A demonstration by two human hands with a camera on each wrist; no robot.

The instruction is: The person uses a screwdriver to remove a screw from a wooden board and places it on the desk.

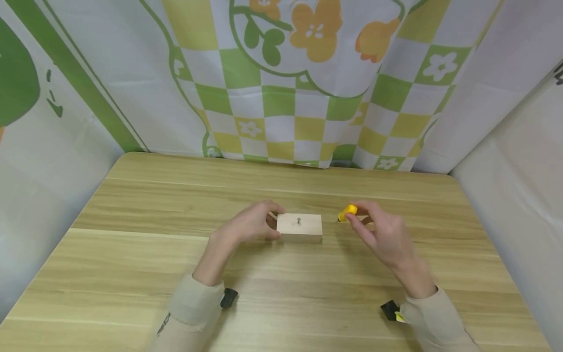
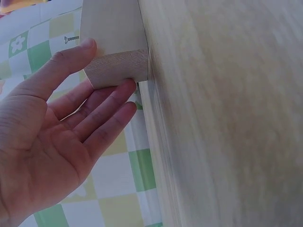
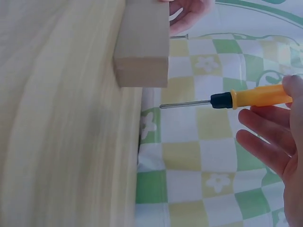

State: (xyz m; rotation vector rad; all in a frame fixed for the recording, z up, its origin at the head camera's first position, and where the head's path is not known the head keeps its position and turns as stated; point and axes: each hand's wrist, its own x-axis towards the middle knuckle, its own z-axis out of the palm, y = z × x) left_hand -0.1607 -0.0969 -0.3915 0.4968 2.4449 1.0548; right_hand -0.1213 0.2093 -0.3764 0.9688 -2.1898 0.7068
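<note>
Head view: left hand [image 1: 251, 222] grips the block [image 1: 300, 231] at left, right hand [image 1: 388, 235] pinches the screwdriver [image 1: 348, 213], screw [image 1: 299, 221] not yet flush.

no legible lettering, small dark mark [image 1: 163, 323] on the left sleeve [image 1: 189, 313], nearer the person than the wooden block [image 1: 299, 224], unreadable, dark print [image 1: 558, 73] on the white sheet [image 1: 519, 146] right of the block, cropped
</note>
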